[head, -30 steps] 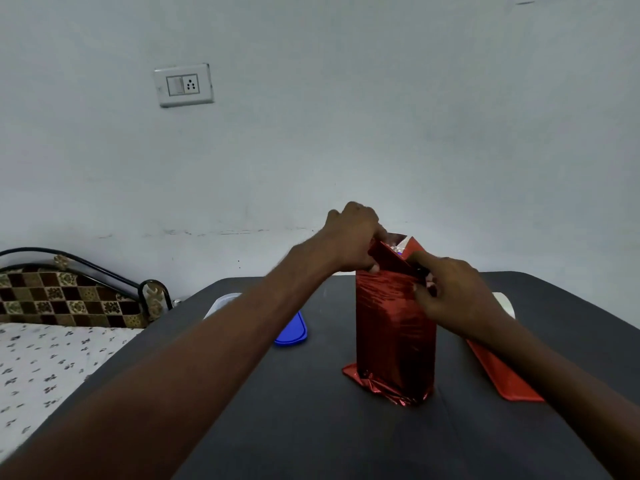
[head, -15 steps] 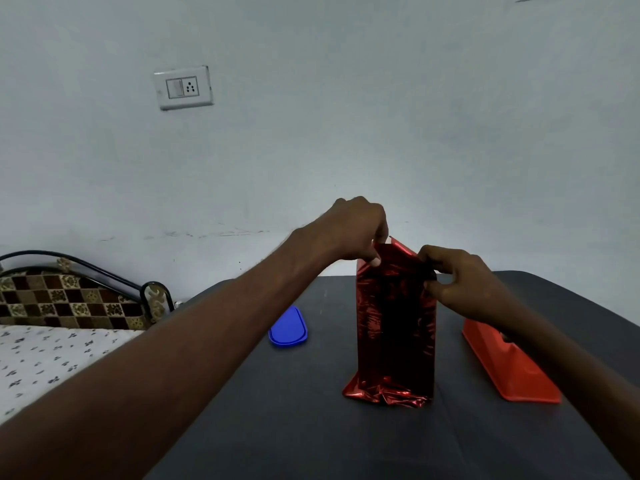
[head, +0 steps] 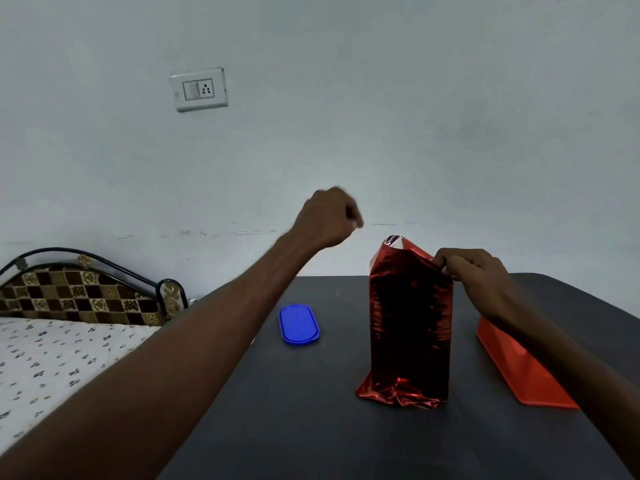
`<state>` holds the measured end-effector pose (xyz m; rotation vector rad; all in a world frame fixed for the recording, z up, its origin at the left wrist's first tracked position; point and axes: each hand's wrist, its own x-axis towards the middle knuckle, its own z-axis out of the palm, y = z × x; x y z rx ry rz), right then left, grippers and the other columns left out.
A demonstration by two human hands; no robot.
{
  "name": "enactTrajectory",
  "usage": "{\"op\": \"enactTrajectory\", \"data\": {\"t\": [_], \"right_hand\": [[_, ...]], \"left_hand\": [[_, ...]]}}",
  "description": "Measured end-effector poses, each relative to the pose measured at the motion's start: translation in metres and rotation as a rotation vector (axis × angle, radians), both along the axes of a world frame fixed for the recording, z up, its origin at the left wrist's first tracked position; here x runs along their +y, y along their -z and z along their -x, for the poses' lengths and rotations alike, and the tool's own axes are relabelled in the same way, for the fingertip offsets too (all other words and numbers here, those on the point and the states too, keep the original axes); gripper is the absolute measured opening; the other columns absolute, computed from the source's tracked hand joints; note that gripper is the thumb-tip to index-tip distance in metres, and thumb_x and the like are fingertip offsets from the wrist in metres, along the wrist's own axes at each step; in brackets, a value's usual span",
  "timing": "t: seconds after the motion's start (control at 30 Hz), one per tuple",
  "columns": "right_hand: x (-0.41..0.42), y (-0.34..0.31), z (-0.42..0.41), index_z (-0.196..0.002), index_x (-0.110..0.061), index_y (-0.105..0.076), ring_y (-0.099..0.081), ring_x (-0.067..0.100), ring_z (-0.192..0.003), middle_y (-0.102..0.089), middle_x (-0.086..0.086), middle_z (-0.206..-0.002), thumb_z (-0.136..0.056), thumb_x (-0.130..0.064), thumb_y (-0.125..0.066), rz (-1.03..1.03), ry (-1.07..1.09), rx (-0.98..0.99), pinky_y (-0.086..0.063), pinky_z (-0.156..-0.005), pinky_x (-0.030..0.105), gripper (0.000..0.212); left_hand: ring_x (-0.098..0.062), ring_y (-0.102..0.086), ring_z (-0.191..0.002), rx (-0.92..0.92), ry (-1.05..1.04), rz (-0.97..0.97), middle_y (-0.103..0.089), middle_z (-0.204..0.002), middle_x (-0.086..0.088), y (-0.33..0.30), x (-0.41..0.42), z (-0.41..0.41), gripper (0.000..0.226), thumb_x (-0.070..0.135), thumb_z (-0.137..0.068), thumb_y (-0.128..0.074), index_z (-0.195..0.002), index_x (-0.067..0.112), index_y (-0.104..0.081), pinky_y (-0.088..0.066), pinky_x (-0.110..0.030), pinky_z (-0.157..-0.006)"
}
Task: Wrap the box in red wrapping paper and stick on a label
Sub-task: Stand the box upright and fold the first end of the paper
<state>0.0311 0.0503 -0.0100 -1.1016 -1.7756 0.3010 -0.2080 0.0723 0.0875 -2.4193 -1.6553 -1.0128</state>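
Left hand (head: 329,218) lifts off the wrapped box (head: 410,320), fingers curled, holding nothing; right hand (head: 472,271) keeps pinching its top edge.

A dark grey table (head: 311,410) fills the near ground. On it, toward the far left, lies a flat blue oval lid (head: 299,324). Over at the right edge sits an orange-red tray (head: 519,372), tilted up on one side, though its far end is hidden and its exact shape is hard to make out. Off to the left is a bed with a spotted white sheet (head: 59,362) and a brown chequered headboard (head: 79,296) in a black metal frame. High on the pale wall (head: 415,116) is a white switch-and-socket plate (head: 200,89).
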Motion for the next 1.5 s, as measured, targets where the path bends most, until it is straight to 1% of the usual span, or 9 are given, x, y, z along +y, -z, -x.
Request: {"op": "enactTrajectory", "data": {"t": [0.13,0.27,0.37,0.5,0.67,0.9,1.17,1.3,1.5], "right_hand": [[0.003,0.002,0.0,-0.071,0.0,-0.051,-0.046,0.033,-0.068,-0.049,0.017,-0.067,-0.082,-0.027,-0.041,-0.011,0.003,0.025,-0.036,-0.069,0.034,0.031],[0.003,0.002,0.001,-0.067,-0.003,-0.048,-0.041,0.02,-0.06,-0.046,0.011,-0.062,-0.084,-0.026,-0.039,-0.013,-0.007,0.029,-0.034,-0.066,0.034,0.031],[0.006,0.003,-0.002,-0.069,0.0,-0.05,-0.048,0.038,-0.072,-0.05,0.019,-0.068,-0.086,-0.029,-0.039,0.013,-0.022,0.065,-0.039,-0.072,0.036,0.035],[0.01,0.003,0.001,-0.07,-0.005,-0.064,-0.063,0.039,-0.084,-0.065,0.02,-0.076,-0.094,-0.052,-0.042,0.048,0.029,0.132,-0.052,-0.085,0.049,0.057],[0.005,-0.007,0.01,-0.052,-0.017,-0.034,-0.037,0.017,-0.053,-0.036,-0.005,-0.048,-0.099,-0.034,-0.055,0.042,0.088,0.065,-0.031,-0.063,0.033,0.054],[-0.001,-0.006,0.006,-0.047,-0.022,-0.045,-0.037,0.006,-0.048,-0.04,-0.009,-0.046,-0.093,-0.028,-0.063,0.048,0.023,0.011,-0.031,-0.059,0.03,0.05],[-0.007,0.003,0.003,-0.075,-0.019,-0.068,-0.067,0.012,-0.074,-0.075,-0.006,-0.079,-0.091,-0.025,-0.067,0.033,-0.004,-0.017,-0.048,-0.067,0.032,0.018],[-0.007,0.007,0.002,-0.077,-0.025,-0.07,-0.069,0.005,-0.081,-0.076,-0.009,-0.088,-0.091,-0.024,-0.067,0.014,-0.012,-0.016,-0.054,-0.075,0.034,0.014],[-0.006,0.01,0.003,-0.08,-0.023,-0.071,-0.068,-0.001,-0.089,-0.075,-0.017,-0.097,-0.09,-0.019,-0.068,-0.003,-0.022,0.011,-0.053,-0.08,0.031,0.012]], "left_hand": [[-0.017,-0.071,-0.076,-0.189,0.126,0.32,-0.075,-0.085,-0.01,0.038,0.015,0.011,0.012,0.003,-0.087,-0.068,-0.095,0.002,-0.077,-0.061,-0.029,-0.073],[-0.008,-0.067,-0.074,-0.269,0.225,0.236,-0.076,-0.085,-0.007,0.062,0.02,-0.003,0.009,0.012,-0.086,-0.073,-0.092,0.007,-0.078,-0.06,-0.025,-0.07],[-0.007,-0.069,-0.074,-0.262,0.249,0.197,-0.076,-0.081,0.001,0.065,0.026,-0.006,0.007,0.017,-0.085,-0.074,-0.088,0.013,-0.079,-0.06,-0.026,-0.069],[0.006,-0.061,-0.063,-0.196,0.265,0.189,-0.073,-0.076,0.012,0.064,0.027,-0.007,0.006,0.022,-0.084,-0.076,-0.087,0.018,-0.08,-0.043,-0.007,-0.059],[-0.006,-0.07,-0.081,-0.118,0.282,0.2,-0.075,-0.087,0.009,0.061,0.031,-0.004,0.008,0.028,-0.085,-0.076,-0.09,0.024,-0.079,-0.048,-0.014,-0.07],[0.005,-0.066,-0.081,-0.005,0.32,0.252,-0.075,-0.092,0.009,0.052,0.037,-0.004,0.016,0.03,-0.085,-0.075,-0.1,0.03,-0.079,-0.05,-0.02,-0.079],[0.01,-0.062,-0.085,0.038,0.32,0.293,-0.073,-0.097,0.013,0.05,0.045,-0.011,0.029,0.049,-0.078,-0.078,-0.105,0.037,-0.077,-0.045,-0.019,-0.08],[0.007,-0.062,-0.097,0.066,0.347,0.341,-0.073,-0.101,0.02,0.049,0.048,-0.013,0.036,0.054,-0.074,-0.079,-0.107,0.04,-0.076,-0.047,-0.024,-0.093],[0.007,-0.06,-0.094,0.102,0.335,0.385,-0.072,-0.095,0.022,0.046,0.049,-0.016,0.044,0.055,-0.073,-0.081,-0.114,0.043,-0.072,-0.044,-0.022,-0.09]]}}
